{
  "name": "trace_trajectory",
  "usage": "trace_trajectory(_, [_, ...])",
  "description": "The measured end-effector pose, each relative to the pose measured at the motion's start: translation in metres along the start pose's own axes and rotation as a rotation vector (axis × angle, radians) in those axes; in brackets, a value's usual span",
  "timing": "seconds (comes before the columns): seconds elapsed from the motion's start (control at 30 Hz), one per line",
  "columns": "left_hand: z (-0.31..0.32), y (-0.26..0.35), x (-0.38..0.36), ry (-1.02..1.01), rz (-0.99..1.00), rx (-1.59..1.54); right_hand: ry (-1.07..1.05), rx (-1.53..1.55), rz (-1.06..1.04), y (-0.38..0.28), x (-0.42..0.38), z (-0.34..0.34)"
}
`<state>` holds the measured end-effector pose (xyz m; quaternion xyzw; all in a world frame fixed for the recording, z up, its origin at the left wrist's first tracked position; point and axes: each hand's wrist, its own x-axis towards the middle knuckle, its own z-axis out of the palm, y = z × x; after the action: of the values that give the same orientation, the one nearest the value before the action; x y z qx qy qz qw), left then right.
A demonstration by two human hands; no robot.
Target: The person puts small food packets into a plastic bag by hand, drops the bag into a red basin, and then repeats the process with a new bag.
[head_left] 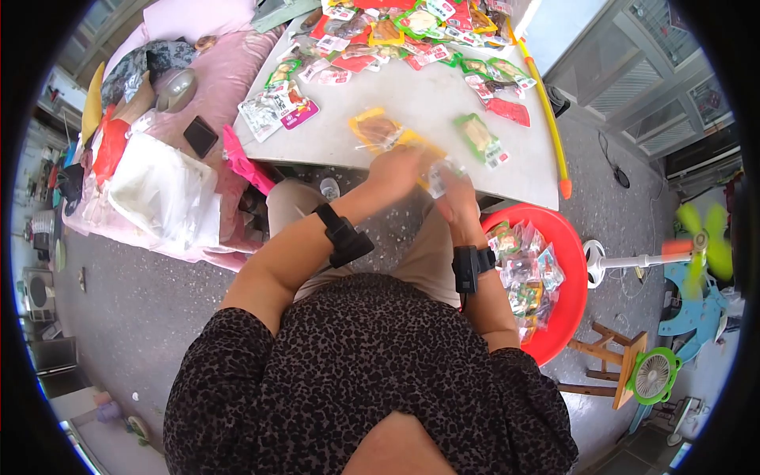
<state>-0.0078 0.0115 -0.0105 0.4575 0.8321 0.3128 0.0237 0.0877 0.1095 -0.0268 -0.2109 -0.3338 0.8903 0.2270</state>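
Observation:
My left hand (397, 171) is over the table's front edge, its fingers curled in at a yellow food packet (378, 129) with brown contents in its window. Motion blurs the fingertips and part of the packet. Close beside it, my right hand (459, 199) has its fingers closed on a clear plastic packet (438, 179), also blurred. Its contents are hard to make out. To the right of both hands, a green food packet (479, 141) with pale contents lies flat on the white table (317, 146).
Many colourful packets (388, 33) are heaped at the table's back. A yellow pole (546, 111) runs along its right edge. Below right, a red basin (574, 273) holds more packets, near a fan (701, 244). At left, a pink-covered bed (226, 83) carries a white plastic-lined container (162, 186) and a phone (200, 137).

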Motion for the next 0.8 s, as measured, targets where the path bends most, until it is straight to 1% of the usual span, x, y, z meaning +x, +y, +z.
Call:
trace_trajectory(0.1, [-0.001,0.005,0.001,0.001,0.012,0.018,-0.092,-0.101,0.003,0.005,0.015,0.005])
trace_trajectory(0.17, [0.000,0.003,0.002,-0.024,0.033,0.042,-0.180,-0.166,0.065,0.009,0.030,0.004])
trace_trajectory(0.2, [0.000,0.002,0.001,0.008,0.035,0.016,-0.225,-0.198,0.096,0.009,0.033,0.005])
trace_trajectory(0.3, [-0.003,0.002,-0.005,0.079,0.043,-0.051,-0.178,-0.350,0.124,0.003,0.037,0.006])
trace_trajectory(0.4, [-0.006,0.000,-0.007,0.082,0.030,-0.099,-0.012,-0.988,0.229,-0.023,0.019,0.022])
trace_trajectory(0.47, [-0.001,-0.003,-0.006,0.049,0.001,-0.130,-0.125,-0.888,0.205,-0.021,0.020,0.019])
trace_trajectory(0.5, [-0.005,0.000,-0.006,-0.003,0.013,-0.130,-0.181,-0.837,0.191,-0.018,0.024,0.016])
trace_trajectory(0.57, [-0.014,0.009,-0.008,-0.109,0.039,-0.130,-0.253,-0.757,0.244,-0.003,0.043,0.005])
trace_trajectory(0.6, [-0.011,0.007,-0.007,-0.069,0.049,-0.105,-0.287,-0.718,0.270,0.008,0.053,-0.001])
trace_trajectory(0.63, [-0.004,0.003,-0.006,-0.029,0.059,-0.081,-0.233,-0.513,0.221,0.022,0.058,0.003])
trace_trajectory(0.73, [-0.001,-0.003,-0.004,0.096,0.122,-0.082,-0.350,-0.359,0.300,0.026,0.068,0.007])
trace_trajectory(0.8, [-0.007,-0.003,-0.004,0.153,0.141,-0.125,-0.289,-0.316,0.274,0.022,0.070,0.014])
